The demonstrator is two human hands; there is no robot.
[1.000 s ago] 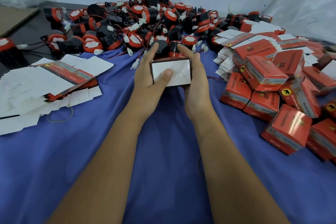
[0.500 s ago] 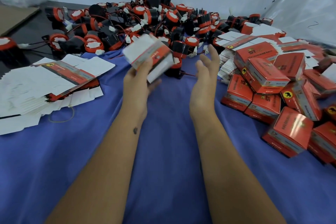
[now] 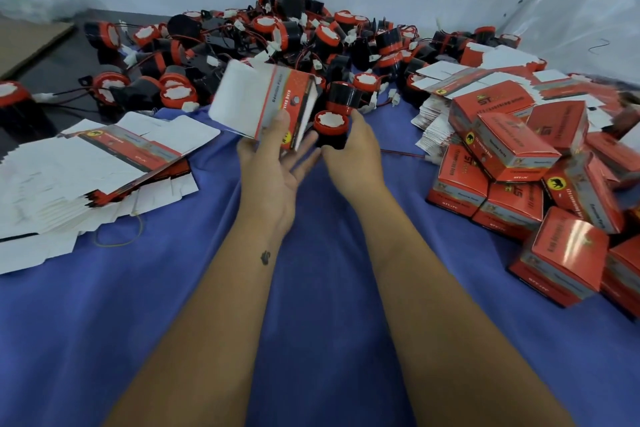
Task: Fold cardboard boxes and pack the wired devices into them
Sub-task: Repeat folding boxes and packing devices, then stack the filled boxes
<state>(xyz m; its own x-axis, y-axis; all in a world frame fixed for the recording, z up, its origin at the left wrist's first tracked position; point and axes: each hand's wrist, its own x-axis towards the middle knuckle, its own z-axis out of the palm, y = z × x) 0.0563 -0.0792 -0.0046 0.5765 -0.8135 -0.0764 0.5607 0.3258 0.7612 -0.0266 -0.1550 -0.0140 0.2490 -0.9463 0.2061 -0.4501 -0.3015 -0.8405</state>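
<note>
While your left hand (image 3: pixel 273 163) is pinching the box (image 3: pixel 263 99) at centre frame, thumb on its printed side and fingers spread beneath, keep its open end facing right. Your right hand (image 3: pixel 349 146) is clamping a device (image 3: pixel 330 126) just beside that opening; feed it in squarely, then tuck in the trailing wire (image 3: pixel 401 153) lying on the cloth (image 3: pixel 173 288).

Left grip (image 3: pixel 277 163) pinching, palm up; right grip (image 3: pixel 349 149) curled.
</note>
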